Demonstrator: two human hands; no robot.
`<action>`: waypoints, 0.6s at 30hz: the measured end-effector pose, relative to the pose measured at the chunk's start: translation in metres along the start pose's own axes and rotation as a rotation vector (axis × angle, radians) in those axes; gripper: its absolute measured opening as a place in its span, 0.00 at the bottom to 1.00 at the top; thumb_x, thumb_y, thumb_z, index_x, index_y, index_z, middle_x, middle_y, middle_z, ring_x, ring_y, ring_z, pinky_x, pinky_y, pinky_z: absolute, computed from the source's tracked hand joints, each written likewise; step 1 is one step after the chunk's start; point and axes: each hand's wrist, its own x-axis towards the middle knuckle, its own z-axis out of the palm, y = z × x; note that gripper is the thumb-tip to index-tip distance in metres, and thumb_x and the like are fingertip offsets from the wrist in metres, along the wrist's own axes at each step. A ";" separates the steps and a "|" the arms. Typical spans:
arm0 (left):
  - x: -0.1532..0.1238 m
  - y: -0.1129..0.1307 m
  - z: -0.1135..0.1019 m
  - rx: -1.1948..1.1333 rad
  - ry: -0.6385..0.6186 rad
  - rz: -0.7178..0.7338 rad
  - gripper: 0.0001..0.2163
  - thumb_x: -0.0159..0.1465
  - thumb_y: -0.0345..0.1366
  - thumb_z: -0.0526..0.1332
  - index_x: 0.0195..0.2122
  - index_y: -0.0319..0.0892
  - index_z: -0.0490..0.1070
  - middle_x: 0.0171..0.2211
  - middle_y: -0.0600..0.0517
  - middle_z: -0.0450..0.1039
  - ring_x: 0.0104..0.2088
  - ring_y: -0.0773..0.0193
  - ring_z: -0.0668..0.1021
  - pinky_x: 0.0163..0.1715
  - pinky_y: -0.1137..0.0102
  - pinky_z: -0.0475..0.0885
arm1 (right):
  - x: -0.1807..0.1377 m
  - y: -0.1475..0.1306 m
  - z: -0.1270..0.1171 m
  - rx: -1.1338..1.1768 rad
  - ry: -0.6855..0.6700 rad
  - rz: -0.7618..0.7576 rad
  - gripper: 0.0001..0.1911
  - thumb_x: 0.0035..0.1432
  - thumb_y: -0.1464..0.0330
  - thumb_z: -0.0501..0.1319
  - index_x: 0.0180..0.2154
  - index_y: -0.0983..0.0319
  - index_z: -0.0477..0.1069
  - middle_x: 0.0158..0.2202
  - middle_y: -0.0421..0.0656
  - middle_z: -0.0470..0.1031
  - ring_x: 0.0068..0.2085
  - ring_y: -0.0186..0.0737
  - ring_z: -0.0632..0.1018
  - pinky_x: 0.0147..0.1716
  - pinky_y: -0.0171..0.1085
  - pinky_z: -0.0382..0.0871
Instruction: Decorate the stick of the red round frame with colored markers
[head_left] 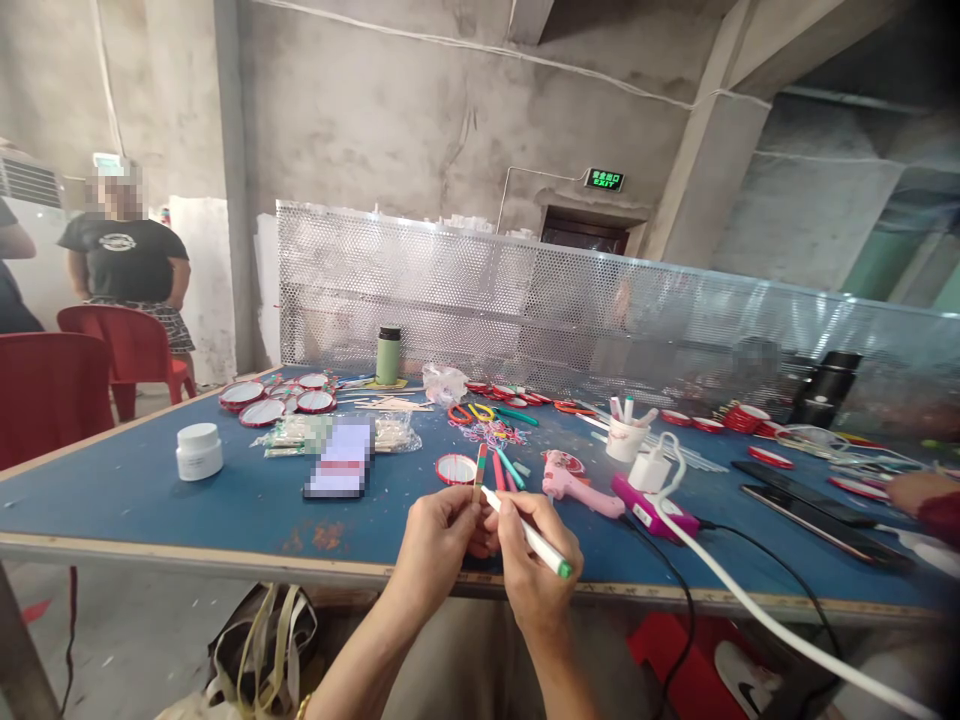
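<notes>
Above the table's front edge, my left hand point(436, 540) pinches a thin wooden stick point(479, 468) that stands nearly upright, its upper part coloured red and green. My right hand point(536, 560) grips a white marker point(536, 540) with a green end like a pen, its tip pointing at the stick. The tip and the stick meet or nearly meet; I cannot tell which. Just behind the hands lie a red-rimmed round disc point(456, 468) and several coloured markers point(510, 466). A pink glue gun point(577, 485) rests right of my right hand.
A white jar point(199, 452) and a phone point(341, 458) stand to the left. A paper cup point(626, 438) holds pens. A magenta power strip point(654, 508) with cables lies right, near dark phones point(821, 525). A perforated metal screen point(450, 290) backs the table. Another person's hand point(911, 492) is at far right.
</notes>
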 end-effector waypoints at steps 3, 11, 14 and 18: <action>-0.001 0.000 0.000 -0.003 0.004 -0.006 0.13 0.62 0.44 0.60 0.28 0.38 0.70 0.24 0.52 0.71 0.25 0.66 0.74 0.27 0.73 0.75 | -0.001 0.001 0.001 0.012 0.010 0.009 0.07 0.64 0.69 0.58 0.33 0.61 0.73 0.24 0.37 0.77 0.23 0.32 0.76 0.25 0.29 0.71; 0.000 0.003 0.001 -0.023 0.011 -0.039 0.13 0.61 0.44 0.60 0.30 0.37 0.73 0.25 0.51 0.73 0.24 0.65 0.76 0.27 0.72 0.75 | -0.002 0.002 0.000 0.016 0.038 0.023 0.07 0.64 0.68 0.59 0.33 0.61 0.74 0.24 0.37 0.77 0.22 0.33 0.76 0.24 0.30 0.71; 0.000 0.003 0.001 -0.017 0.011 -0.034 0.14 0.61 0.44 0.60 0.31 0.37 0.74 0.25 0.51 0.73 0.25 0.65 0.76 0.28 0.72 0.76 | -0.002 0.002 0.001 0.029 0.035 0.027 0.07 0.65 0.69 0.59 0.34 0.60 0.73 0.25 0.37 0.77 0.22 0.32 0.77 0.25 0.30 0.71; 0.000 0.002 0.001 0.001 0.009 -0.012 0.14 0.62 0.45 0.61 0.30 0.37 0.73 0.24 0.52 0.72 0.25 0.65 0.75 0.27 0.72 0.76 | -0.002 0.002 0.001 0.031 0.022 0.014 0.06 0.65 0.69 0.59 0.34 0.60 0.73 0.25 0.37 0.78 0.24 0.32 0.77 0.26 0.30 0.72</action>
